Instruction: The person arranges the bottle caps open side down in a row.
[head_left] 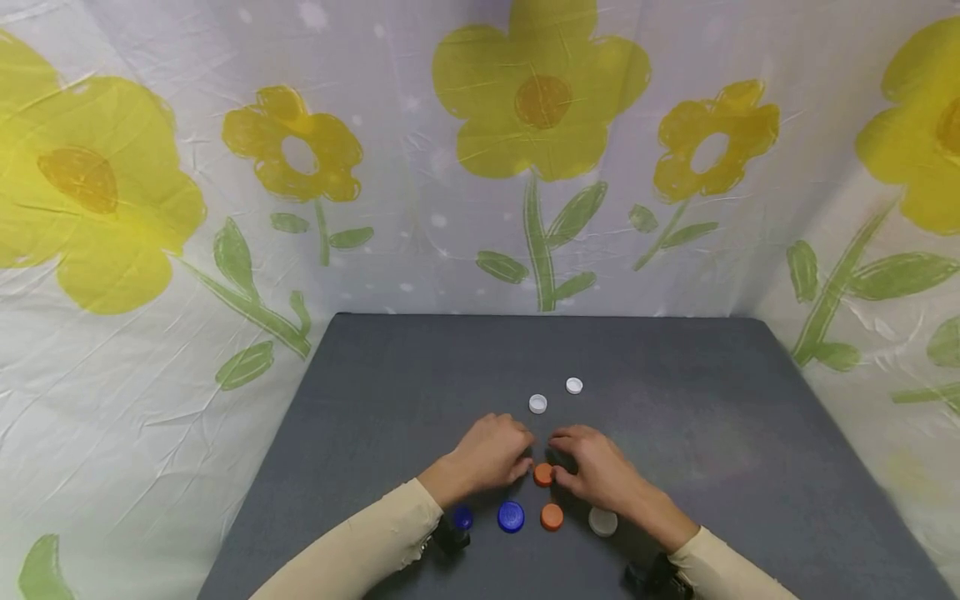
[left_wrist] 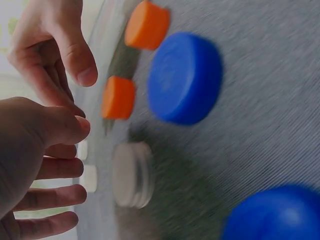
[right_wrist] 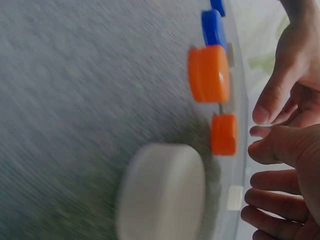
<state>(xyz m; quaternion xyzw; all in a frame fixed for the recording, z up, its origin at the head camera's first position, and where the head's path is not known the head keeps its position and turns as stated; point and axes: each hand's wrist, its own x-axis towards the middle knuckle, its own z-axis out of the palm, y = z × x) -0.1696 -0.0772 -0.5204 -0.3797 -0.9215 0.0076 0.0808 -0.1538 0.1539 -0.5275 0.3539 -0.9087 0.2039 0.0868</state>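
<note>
My left hand (head_left: 491,450) hovers with loosely curled fingers, holding nothing visible. Facing it across a small gap, my right hand (head_left: 596,471) has bent fingers, its thumb close beside an orange cap (head_left: 543,475); contact is unclear. A second orange cap (head_left: 551,517) lies nearer the front. To its left are a large blue cap (head_left: 511,517) and another blue cap (head_left: 462,518) by the left wrist. Below the right hand sits a large white cap (head_left: 602,522). The left wrist view shows a greyish-white cap (left_wrist: 132,175) near the left fingers, hidden from the head view.
Two small white caps, one nearer (head_left: 537,404) and one farther (head_left: 573,386), lie open side up beyond the hands. The dark grey table (head_left: 420,358) ends at a flower-patterned curtain (head_left: 405,167) at the back and sides. Dark wrist devices sit under both forearms.
</note>
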